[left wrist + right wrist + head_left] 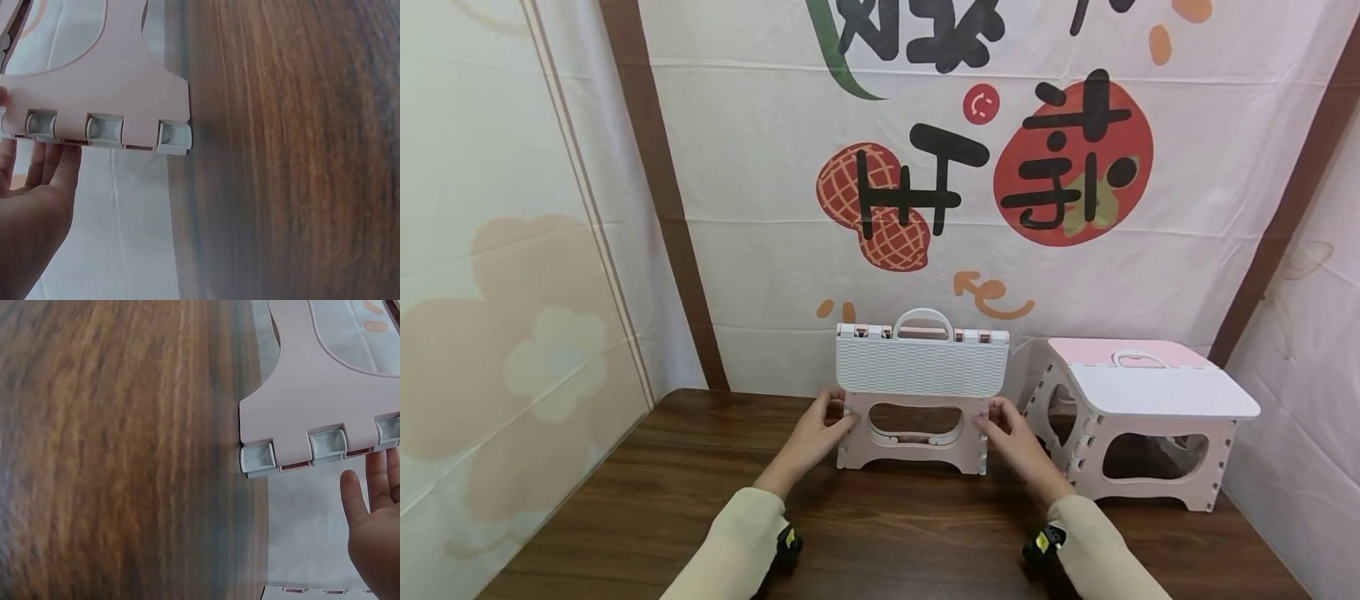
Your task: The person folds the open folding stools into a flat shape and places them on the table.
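A folded pink-and-white folding stool (922, 360) stands upright on the wooden table, its white handle loop on top. My left hand (816, 433) grips its left side edge, thumb on the pink front panel and fingers behind. At the opposite edge, my right hand (1011, 433) holds it the same way. The left wrist view shows the stool's pink leg (134, 94) with white hinge pieces, and fingers of the left hand (37, 206) behind the edge. In the right wrist view, the right hand (378, 531) has fingers reaching behind the hinged edge; its thumb is hidden there.
A second pink-and-white stool (1157, 450), unfolded, stands on the table to the right, close to my right forearm. Behind the folded stool hangs a printed cloth (760, 250) at the table's back edge. Brown wood tabletop (917, 533) lies in front of the folded stool.
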`<state>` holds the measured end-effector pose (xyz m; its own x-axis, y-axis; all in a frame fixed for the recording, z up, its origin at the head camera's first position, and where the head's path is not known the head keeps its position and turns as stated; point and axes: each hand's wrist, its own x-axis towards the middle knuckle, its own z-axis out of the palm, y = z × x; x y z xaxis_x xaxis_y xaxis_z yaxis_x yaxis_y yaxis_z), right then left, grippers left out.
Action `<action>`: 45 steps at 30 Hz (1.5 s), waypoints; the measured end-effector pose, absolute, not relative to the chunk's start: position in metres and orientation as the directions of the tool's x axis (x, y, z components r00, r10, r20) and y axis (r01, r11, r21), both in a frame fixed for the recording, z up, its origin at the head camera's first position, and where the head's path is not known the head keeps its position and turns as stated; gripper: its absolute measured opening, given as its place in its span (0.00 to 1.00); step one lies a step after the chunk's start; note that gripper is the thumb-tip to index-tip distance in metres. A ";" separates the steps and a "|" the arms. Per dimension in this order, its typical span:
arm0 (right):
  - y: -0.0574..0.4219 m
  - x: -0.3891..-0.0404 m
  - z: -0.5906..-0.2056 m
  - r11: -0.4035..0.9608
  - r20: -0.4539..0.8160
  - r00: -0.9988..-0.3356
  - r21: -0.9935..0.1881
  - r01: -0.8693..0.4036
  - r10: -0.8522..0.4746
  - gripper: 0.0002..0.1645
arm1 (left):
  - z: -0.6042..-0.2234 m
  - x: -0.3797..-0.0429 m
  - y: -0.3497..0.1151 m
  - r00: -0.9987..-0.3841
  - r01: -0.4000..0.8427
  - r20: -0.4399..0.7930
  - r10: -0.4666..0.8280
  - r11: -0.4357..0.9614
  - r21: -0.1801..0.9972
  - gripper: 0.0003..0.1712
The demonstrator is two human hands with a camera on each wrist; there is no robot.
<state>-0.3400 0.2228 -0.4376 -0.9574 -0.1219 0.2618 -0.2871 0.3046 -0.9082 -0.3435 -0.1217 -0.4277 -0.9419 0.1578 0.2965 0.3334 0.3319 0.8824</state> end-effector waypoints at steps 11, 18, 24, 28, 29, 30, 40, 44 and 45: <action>0.223 -0.339 -0.440 0.275 0.271 -0.951 -0.912 -0.303 -0.148 0.24 | -0.425 -0.340 -0.122 -0.922 0.384 0.337 0.192 0.339 0.859 0.26; 0.222 -0.335 -0.435 0.237 0.256 -0.955 -0.928 -0.286 -0.153 0.24 | -0.398 -0.316 -0.117 -0.926 0.375 0.327 0.190 0.342 0.862 0.25; 0.221 -0.335 -0.436 0.205 0.269 -0.950 -0.932 -0.298 -0.157 0.23 | -0.397 -0.311 -0.115 -0.928 0.371 0.325 0.184 0.344 0.863 0.24; 0.221 -0.334 -0.437 0.197 0.258 -0.954 -0.938 -0.285 -0.151 0.24 | -0.398 -0.311 -0.114 -0.924 0.380 0.336 0.184 0.336 0.862 0.23; 0.221 -0.334 -0.436 0.195 0.257 -0.955 -0.939 -0.283 -0.150 0.24 | -0.398 -0.312 -0.114 -0.923 0.382 0.337 0.184 0.335 0.861 0.23; 0.221 -0.334 -0.436 0.194 0.256 -0.955 -0.940 -0.282 -0.148 0.24 | -0.398 -0.312 -0.114 -0.922 0.383 0.339 0.184 0.333 0.861 0.23; 0.221 -0.330 -0.427 0.201 0.257 -0.954 -0.937 -0.286 -0.156 0.25 | -0.390 -0.308 -0.115 -0.929 0.366 0.323 0.179 0.331 0.870 0.24; 0.221 -0.328 -0.426 0.205 0.255 -0.954 -0.937 -0.285 -0.160 0.26 | -0.388 -0.305 -0.115 -0.930 0.363 0.318 0.182 0.333 0.870 0.24; 0.221 -0.328 -0.426 0.206 0.253 -0.954 -0.937 -0.284 -0.161 0.26 | -0.387 -0.305 -0.116 -0.930 0.363 0.318 0.183 0.331 0.871 0.24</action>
